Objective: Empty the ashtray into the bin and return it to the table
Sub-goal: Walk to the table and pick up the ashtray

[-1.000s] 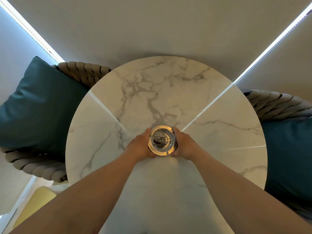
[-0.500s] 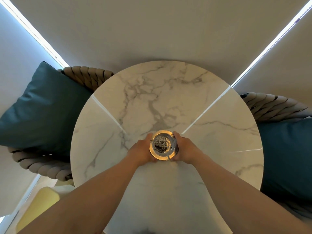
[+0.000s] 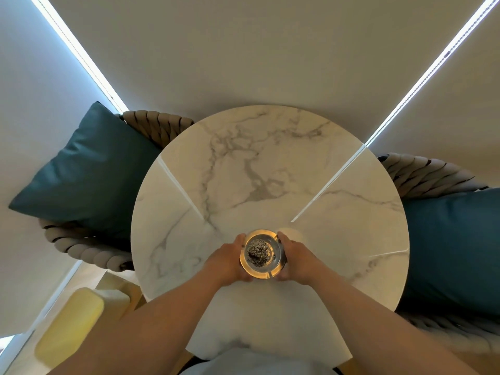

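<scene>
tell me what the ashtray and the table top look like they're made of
Ashtray: probably clear glass, thick and glossy; the rim glows amber and the table shows through it. Table top: marble or a marble-look slab, white with grey veins, polished enough to mirror the light strips.

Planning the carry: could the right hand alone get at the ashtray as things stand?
Probably yes. The right hand already touches the ashtray on one side, the left hand on the other; nothing lies between.

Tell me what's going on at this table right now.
A person has both hands around a round glass ashtray over a round marble table. The left hand cups one side and the right hand the other. The ashtray holds a dark heap of ash, so it has not been emptied. Cushioned woven chairs stand on either side. No bin is in view.
</scene>
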